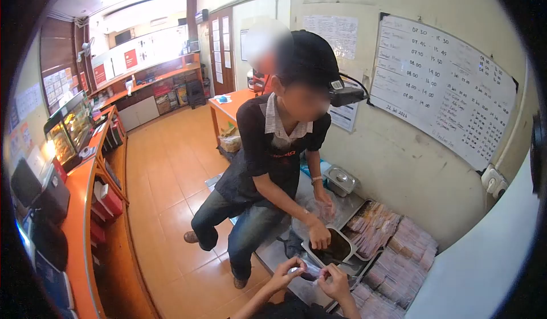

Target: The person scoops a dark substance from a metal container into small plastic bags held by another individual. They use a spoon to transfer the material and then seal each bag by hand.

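Observation:
My left hand (285, 273) and my right hand (335, 282) are at the bottom centre, a short gap apart, fingers pinched together. Between them stretches a small clear plastic bag (310, 274), each hand gripping one side of it. Just beyond my hands stands a rectangular metal container (351, 256) of dark brown contents. A co-worker's hand (319, 236) reaches down over that container, and the co-worker's other hand (325, 204) is at a heap of clear plastic (305, 219).
Trays with stacks of flat pinkish pieces (399, 268) line the metal table's right side. A lidded metal container (341, 180) stands near the wall. The co-worker (279, 148) sits opposite me on the table's edge. An orange counter (77, 233) runs along the left.

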`<action>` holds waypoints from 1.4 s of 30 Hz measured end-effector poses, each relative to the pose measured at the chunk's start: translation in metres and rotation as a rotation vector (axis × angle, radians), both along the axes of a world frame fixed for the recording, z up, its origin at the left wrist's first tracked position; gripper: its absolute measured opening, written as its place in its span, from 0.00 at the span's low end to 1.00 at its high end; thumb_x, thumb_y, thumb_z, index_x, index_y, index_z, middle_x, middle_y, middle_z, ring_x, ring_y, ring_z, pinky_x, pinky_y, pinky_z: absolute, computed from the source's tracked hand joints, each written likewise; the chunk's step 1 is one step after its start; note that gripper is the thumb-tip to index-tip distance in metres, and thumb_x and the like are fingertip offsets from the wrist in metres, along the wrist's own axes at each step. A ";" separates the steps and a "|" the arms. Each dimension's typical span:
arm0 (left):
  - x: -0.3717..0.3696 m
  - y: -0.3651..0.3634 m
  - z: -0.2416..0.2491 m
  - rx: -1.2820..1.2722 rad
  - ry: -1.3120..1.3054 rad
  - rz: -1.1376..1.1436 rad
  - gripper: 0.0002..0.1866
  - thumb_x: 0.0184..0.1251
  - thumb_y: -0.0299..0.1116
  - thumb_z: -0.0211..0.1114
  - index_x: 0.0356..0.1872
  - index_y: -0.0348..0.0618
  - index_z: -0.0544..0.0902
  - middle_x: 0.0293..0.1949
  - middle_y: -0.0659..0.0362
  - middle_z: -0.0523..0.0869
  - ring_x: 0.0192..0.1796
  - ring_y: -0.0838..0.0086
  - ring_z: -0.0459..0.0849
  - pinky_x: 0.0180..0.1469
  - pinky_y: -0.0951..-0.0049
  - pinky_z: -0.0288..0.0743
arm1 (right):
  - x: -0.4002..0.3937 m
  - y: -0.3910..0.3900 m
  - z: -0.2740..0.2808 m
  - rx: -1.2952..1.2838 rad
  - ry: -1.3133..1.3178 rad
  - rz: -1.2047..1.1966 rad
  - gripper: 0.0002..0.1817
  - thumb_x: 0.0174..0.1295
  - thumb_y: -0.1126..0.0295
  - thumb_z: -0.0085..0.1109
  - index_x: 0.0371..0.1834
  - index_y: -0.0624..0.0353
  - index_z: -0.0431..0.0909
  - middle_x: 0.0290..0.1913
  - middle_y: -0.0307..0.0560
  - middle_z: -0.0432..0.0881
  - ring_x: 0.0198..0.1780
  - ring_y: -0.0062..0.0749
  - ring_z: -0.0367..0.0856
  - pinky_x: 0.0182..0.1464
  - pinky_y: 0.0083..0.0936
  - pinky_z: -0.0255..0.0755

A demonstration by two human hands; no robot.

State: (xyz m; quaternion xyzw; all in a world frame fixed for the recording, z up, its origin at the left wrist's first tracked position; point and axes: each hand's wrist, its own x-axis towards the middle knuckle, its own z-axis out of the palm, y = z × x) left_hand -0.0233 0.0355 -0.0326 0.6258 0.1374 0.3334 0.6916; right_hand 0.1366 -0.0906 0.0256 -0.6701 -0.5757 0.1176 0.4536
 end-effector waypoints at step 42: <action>0.002 -0.014 0.009 -0.496 0.117 -0.104 0.28 0.77 0.50 0.43 0.64 0.38 0.70 0.52 0.46 0.82 0.51 0.60 0.83 0.51 0.63 0.80 | 0.083 -0.073 -0.063 -0.617 -0.390 -0.779 0.14 0.48 0.60 0.67 0.28 0.61 0.82 0.36 0.59 0.81 0.45 0.52 0.79 0.50 0.45 0.71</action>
